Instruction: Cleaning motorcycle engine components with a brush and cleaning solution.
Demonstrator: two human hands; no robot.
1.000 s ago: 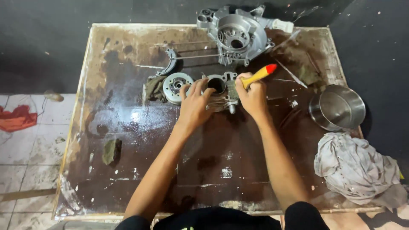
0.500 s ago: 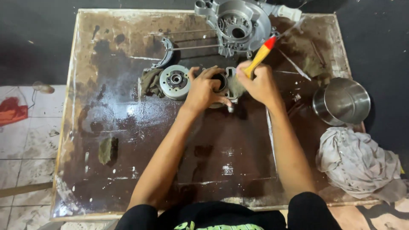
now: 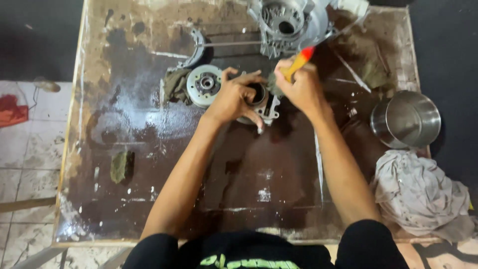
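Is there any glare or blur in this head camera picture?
Head view: white glare lies on the wet brown board left of the left hand; the round steel pot shines softly; the right hand looks slightly blurred.

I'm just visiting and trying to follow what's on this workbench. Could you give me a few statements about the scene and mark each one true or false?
1. The right hand holds a tool with a yellow and red handle. True.
2. The left hand rests on the steel pot. False: it grips a metal cylinder part at the middle of the table; the steel pot stands untouched at the right edge.
3. A round toothed metal disc lies just left of the left hand. True.
4. The crumpled whitish rag covers the large grey engine casing. False: the rag lies at the table's near right corner; the engine casing sits uncovered at the far edge.
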